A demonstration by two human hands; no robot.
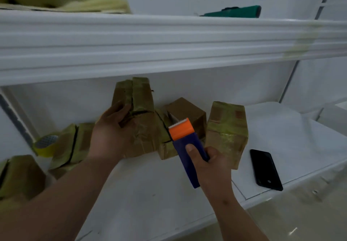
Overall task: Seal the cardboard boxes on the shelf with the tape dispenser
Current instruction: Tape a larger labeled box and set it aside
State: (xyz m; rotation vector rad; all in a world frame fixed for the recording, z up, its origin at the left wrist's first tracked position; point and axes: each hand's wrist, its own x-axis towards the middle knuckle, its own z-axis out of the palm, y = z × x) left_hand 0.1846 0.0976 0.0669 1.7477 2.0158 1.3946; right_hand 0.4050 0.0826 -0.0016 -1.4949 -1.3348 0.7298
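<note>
Several small cardboard boxes wrapped in yellowish tape stand on the white shelf. My left hand grips the tall middle box by its left side, fingers curled over an open flap. My right hand holds a blue tape dispenser with an orange toothed head, thumb on its flat face, the head just right of that box. Behind the dispenser sits a plain brown box. A taped box stands to the right.
A yellow tape roll lies at the left, beside two more taped boxes. A black phone lies flat at the right. The upper shelf overhangs, holding yellow foam and a green object.
</note>
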